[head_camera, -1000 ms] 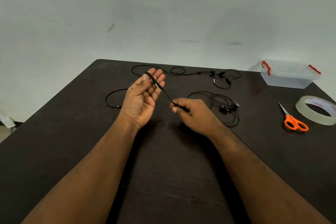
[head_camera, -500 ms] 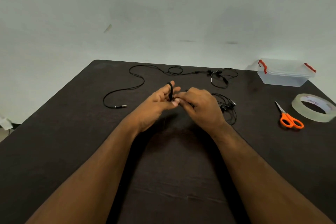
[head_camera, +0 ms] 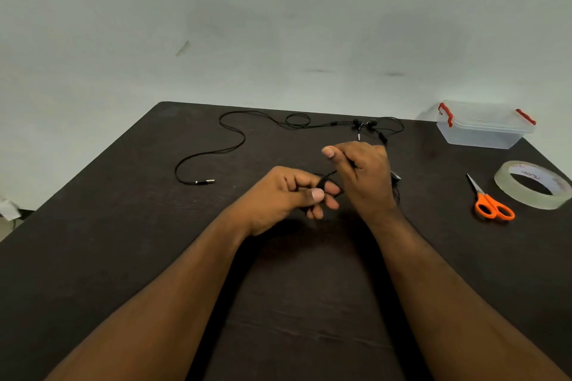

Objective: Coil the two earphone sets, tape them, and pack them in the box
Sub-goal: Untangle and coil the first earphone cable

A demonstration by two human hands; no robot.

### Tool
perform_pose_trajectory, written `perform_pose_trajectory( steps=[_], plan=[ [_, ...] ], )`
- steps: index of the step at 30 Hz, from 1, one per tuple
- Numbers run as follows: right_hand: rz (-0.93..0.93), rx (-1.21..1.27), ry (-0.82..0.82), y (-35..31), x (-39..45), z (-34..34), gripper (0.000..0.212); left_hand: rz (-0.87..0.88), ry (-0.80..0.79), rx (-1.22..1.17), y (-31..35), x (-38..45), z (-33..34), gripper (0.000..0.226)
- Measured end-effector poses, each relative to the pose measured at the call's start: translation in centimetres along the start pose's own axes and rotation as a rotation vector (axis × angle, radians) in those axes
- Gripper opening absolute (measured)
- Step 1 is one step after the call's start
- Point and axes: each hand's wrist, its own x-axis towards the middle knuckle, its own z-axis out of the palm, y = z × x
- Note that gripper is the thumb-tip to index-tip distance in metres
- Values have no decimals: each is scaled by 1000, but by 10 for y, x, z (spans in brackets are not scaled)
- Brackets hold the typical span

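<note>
From the head view, both bare hands are raised just above the dark table (head_camera: 130,257), close together near its middle. The left hand (head_camera: 284,198) has its fingers curled, and black cable (head_camera: 323,182) of one earphone set is wound around them, with the thumb pressed in over the loops. A short stretch of that cable runs up and to the right into the right hand (head_camera: 362,176), whose fingers are curled around it, thumb raised at the top. The rest of this set lies on the table just behind the right hand and is mostly hidden by it; only a bit shows at the hand's right edge.

The second earphone set (head_camera: 238,139) lies uncoiled along the far side of the table, its plug end near the left and its earbuds far back behind the hands.

At the far right corner stands a clear box (head_camera: 486,130) with red clips, lid on. Nearer, orange-handled scissors (head_camera: 490,204) lie just beside a roll of clear tape (head_camera: 532,184).
</note>
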Motion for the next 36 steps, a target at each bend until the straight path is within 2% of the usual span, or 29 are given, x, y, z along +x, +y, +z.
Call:
perform_pose_trajectory(
  steps=[3,5,7,10,12,13,15,17,19,22,25,28,30,33,36],
  plan=[
    [114,54,-43,7,-1,0,57,80,33,-304,-2,-1,-9,22],
    [115,123,-103,6,-2,2,60,142,133,-539,0,-1,-14,23],
    [111,201,-224,1,-5,7,55,211,273,-761,1,1,-21,23],
    [112,317,-424,-9,-9,19,40,255,565,-1001,2,4,-36,24],
    [94,322,-520,-16,-10,26,37,253,759,-1038,-2,8,-45,22],
    [74,312,-543,-18,-10,28,34,245,833,-979,-4,9,-46,21],
    [35,280,-537,-20,-9,27,28,240,903,-699,-8,13,-45,24],
    [-1,236,-474,-22,-7,23,27,283,868,-311,-10,14,-39,30],
    [-103,142,-310,-24,-5,21,24,281,755,45,-14,15,-33,36],
    [-220,29,-78,-24,-6,18,20,212,580,309,-17,16,-23,36],
    [-196,38,-80,-18,-7,15,14,157,416,323,-11,11,-16,26],
    [-129,103,-108,-11,-6,12,15,126,345,258,-1,6,-14,31],
    [-106,102,-111,-6,-5,12,19,83,313,235,3,4,-12,32],
    [-45,135,-66,1,-4,10,27,21,253,221,2,4,-9,20],
    [12,170,-28,4,-3,8,38,-29,155,96,1,2,-10,19]
  ],
)
